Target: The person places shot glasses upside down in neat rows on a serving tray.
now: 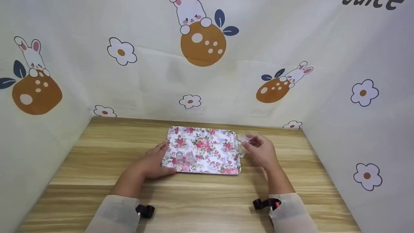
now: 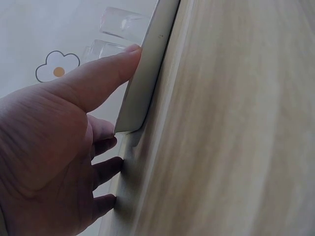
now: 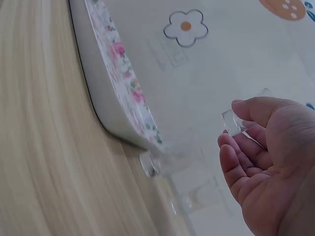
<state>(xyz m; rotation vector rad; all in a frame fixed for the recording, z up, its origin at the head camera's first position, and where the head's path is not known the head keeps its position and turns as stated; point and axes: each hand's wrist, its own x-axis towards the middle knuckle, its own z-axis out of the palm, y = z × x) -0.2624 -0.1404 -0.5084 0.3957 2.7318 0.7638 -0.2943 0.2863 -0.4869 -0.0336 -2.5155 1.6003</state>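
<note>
A white tray (image 1: 207, 134) with a pink rose print lies on the table. My left hand (image 1: 157, 163) holds its near left corner, thumb along the front rim and fingers at the left side. Two small clear glasses (image 1: 184, 157) stand side by side on the tray, near that corner. Beyond the tray's right edge, my right hand (image 1: 262, 151) pinches another small clear glass (image 3: 233, 123) between thumb and fingers, tilted in the right wrist view. Below it, two more clear glasses, one nearer (image 3: 167, 160) and one farther (image 3: 197, 196), stand beside the tray's right end.
The wood-grain table (image 1: 200, 200) runs back to a pale cloth wall (image 1: 155, 81) printed with rabbits, oranges and flowers. Similar cloth closes off both sides. Black wrist mounts (image 1: 146, 211) stick out from both sleeves.
</note>
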